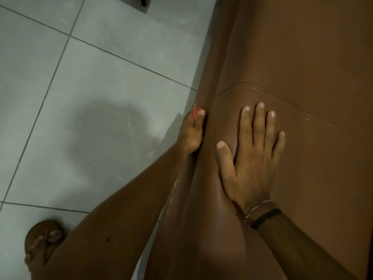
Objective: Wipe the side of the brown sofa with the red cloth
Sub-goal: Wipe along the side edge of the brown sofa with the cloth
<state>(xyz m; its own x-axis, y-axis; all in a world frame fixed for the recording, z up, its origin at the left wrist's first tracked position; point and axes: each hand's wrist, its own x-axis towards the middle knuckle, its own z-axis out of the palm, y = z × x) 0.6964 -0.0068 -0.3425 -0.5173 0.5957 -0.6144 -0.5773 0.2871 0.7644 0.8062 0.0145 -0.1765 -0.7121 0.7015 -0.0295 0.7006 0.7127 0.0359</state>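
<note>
The brown sofa (302,57) fills the right half of the head view, its smooth armrest running from the bottom toward the top. My left hand (191,132) reaches down over the sofa's outer side and grips the red cloth (196,114); only a small bit of the cloth shows between my fingers, pressed against the side panel. My right hand (252,156) lies flat and open on top of the armrest, fingers spread, with a bracelet on the wrist.
Grey floor tiles (80,98) lie to the left of the sofa, with my shadow on them. My foot in a brown sandal (43,241) stands at the bottom left. A dark furniture leg (143,2) shows at the top edge.
</note>
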